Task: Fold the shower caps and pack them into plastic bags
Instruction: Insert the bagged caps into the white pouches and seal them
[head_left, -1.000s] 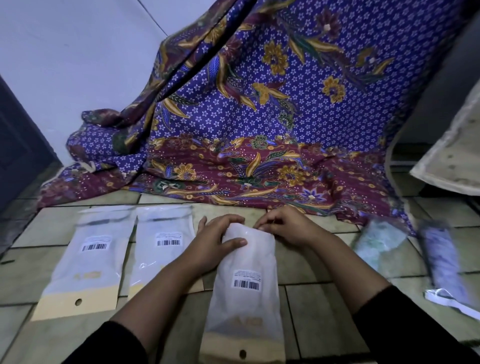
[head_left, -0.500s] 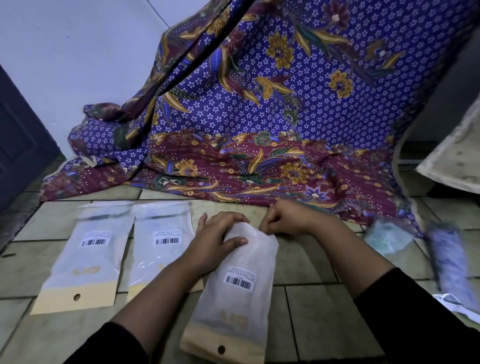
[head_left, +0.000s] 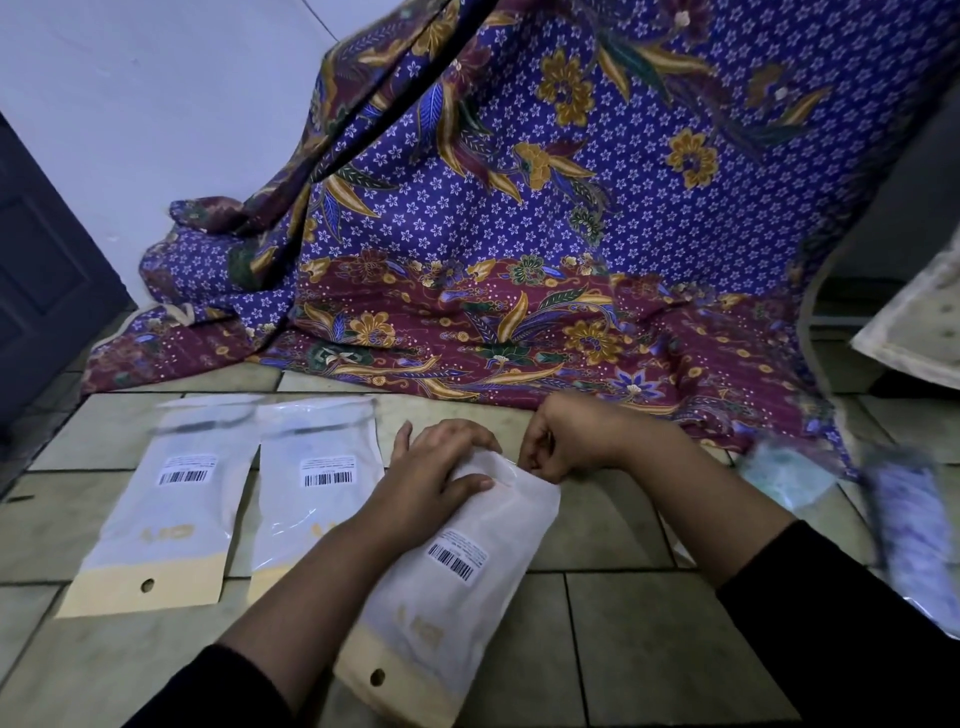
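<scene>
A frosted plastic bag (head_left: 467, 577) with a barcode label and a cream header strip lies tilted on the tiled floor in front of me. My left hand (head_left: 434, 480) holds its far end, thumb on top and fingers curled over the edge. My right hand (head_left: 558, 441) pinches the bag's far right corner at the mouth. What is inside the bag is hidden by the frosted plastic. Two more bags of the same kind (head_left: 171, 512) (head_left: 311, 488) lie flat side by side to the left.
A purple and maroon batik cloth (head_left: 519, 234) hangs down and spreads over the floor behind the bags. At the right lie a blurred greenish packet (head_left: 789, 475) and a long pale purple packet (head_left: 914, 530). A dark door (head_left: 41, 270) stands at the left.
The bag in my hands has swung its header end to the left and now lies more slanted. My right hand has shifted to the bag's far right corner.
</scene>
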